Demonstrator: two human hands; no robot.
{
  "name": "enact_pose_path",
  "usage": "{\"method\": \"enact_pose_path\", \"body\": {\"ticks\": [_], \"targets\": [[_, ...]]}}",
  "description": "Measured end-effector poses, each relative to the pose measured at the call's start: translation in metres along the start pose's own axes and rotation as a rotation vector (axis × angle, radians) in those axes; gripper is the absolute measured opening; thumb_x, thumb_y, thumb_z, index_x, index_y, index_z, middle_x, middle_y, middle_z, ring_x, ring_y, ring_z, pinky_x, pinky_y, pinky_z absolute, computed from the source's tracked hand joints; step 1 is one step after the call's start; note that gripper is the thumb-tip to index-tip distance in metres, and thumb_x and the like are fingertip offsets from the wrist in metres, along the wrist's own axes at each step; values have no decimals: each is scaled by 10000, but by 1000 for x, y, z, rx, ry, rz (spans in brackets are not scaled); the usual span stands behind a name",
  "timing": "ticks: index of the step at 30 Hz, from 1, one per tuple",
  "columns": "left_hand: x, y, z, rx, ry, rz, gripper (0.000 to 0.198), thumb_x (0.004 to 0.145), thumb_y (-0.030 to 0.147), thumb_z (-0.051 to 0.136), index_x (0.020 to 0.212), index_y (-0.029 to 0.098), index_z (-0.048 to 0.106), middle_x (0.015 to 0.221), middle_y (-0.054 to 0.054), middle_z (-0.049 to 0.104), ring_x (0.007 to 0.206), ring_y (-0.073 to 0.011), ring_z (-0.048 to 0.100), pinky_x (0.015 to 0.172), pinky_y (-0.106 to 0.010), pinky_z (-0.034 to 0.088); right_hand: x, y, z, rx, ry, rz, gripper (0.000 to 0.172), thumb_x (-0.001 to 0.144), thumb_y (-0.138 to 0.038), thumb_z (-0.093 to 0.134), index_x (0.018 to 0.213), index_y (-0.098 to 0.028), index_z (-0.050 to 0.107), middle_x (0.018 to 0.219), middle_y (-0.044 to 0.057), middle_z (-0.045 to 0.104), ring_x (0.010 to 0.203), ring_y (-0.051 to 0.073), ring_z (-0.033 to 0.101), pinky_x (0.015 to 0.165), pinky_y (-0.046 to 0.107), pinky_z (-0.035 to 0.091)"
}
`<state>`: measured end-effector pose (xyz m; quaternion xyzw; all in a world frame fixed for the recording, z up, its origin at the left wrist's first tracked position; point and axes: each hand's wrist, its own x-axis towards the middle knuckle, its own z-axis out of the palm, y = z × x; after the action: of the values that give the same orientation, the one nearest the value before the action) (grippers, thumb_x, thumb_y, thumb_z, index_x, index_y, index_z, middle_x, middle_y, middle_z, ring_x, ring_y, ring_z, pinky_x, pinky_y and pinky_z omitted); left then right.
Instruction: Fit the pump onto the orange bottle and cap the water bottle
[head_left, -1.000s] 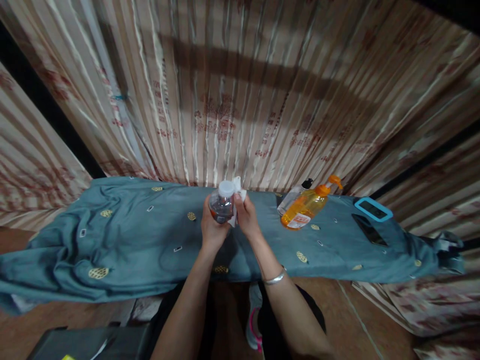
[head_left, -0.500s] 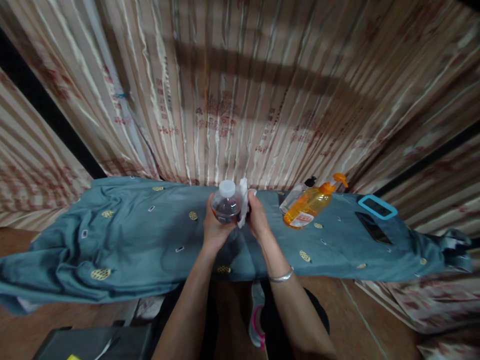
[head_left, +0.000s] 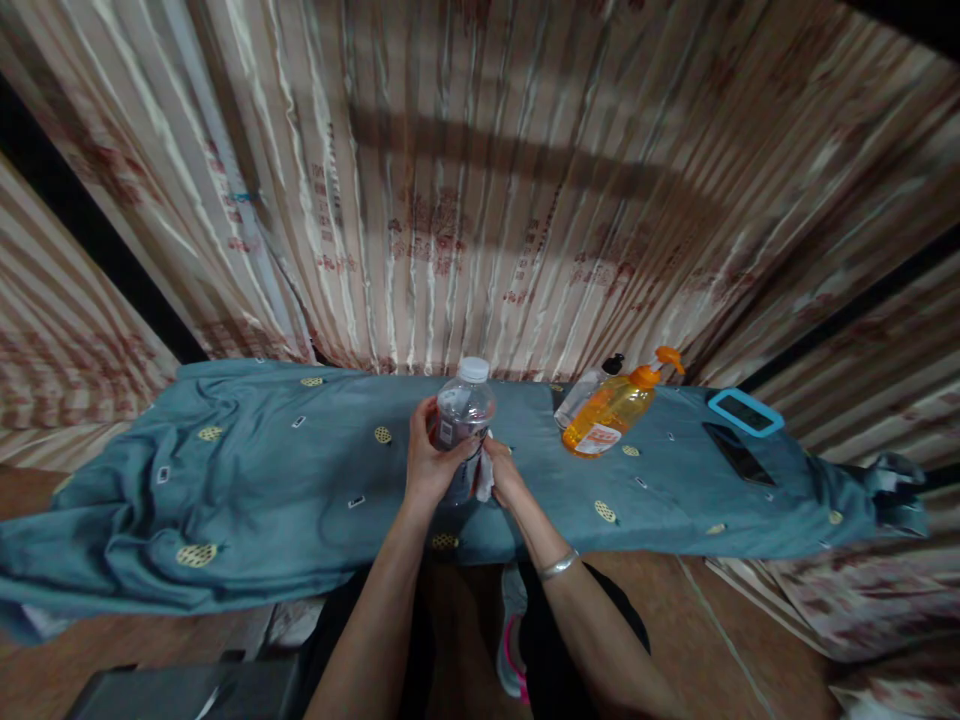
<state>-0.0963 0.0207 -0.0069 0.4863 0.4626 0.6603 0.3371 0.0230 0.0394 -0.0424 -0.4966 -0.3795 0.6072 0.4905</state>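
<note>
the left hand (head_left: 429,462) has its grip wrapped round the middle of a clear bottle (head_left: 463,410) with a white cap, held upright over the bench (head_left: 675,525), which is draped in a teal cover (head_left: 262,470) dotted with small gold patches; the hands hide whether the bottle's base rests on it. the right hand (head_left: 506,478), a silver bracelet (head_left: 556,565) on its wrist, sits at the bottle's 5 o'clock, its grip pinched on a white wipe (head_left: 484,482) pressed against the bottle's lower side. at 3 o'clock, well apart, an orange pump bottle (head_left: 611,415) sits just beside a black-capped bottle (head_left: 589,392). further toward 3 o'clock lie a dark phone (head_left: 739,455) and a blue-framed device (head_left: 745,412). a striped curtain (head_left: 480,200) hangs behind.
</note>
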Motion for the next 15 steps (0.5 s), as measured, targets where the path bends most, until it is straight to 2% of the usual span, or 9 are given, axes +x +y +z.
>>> {"method": "enact_pose_path", "body": {"ticks": [6, 8, 11, 15], "targets": [[-3, 5, 6, -246, -183, -172, 683, 574, 272, 800, 1203, 217, 539, 1245, -80, 622, 1147, -251, 600, 995, -395, 475, 0, -79, -2, 70, 33, -235, 416, 881, -520, 489, 1056, -154, 581, 1029, 51, 617, 908, 141, 594, 830, 369, 504], [-6, 7, 11, -298, -222, -216, 659, 584, 277, 788, 1197, 212, 554, 1273, -85, 616, 1176, -257, 586, 1010, -403, 466, -1, -91, -3, 52, 35, -280, 401, 874, -499, 514, 1068, -155, 583, 1038, 50, 618, 921, 147, 594, 843, 375, 500], [-10, 7, 20, -331, -160, -215, 707, 585, 297, 786, 1234, 213, 517, 1299, -89, 599, 1203, -250, 568, 1024, -395, 452, -3, -78, -2, 12, 47, -273, 388, 873, -496, 517, 1037, -151, 588, 991, 39, 620, 882, 139, 594, 821, 364, 503], [-13, 4, 23, -235, -20, -198, 722, 539, 307, 822, 1175, 188, 503, 1118, -76, 662, 1021, -222, 647, 939, -379, 492, -10, -31, -3, -33, 57, -195, 411, 881, -533, 482, 974, -147, 590, 913, 25, 613, 809, 118, 586, 763, 330, 507]]}}
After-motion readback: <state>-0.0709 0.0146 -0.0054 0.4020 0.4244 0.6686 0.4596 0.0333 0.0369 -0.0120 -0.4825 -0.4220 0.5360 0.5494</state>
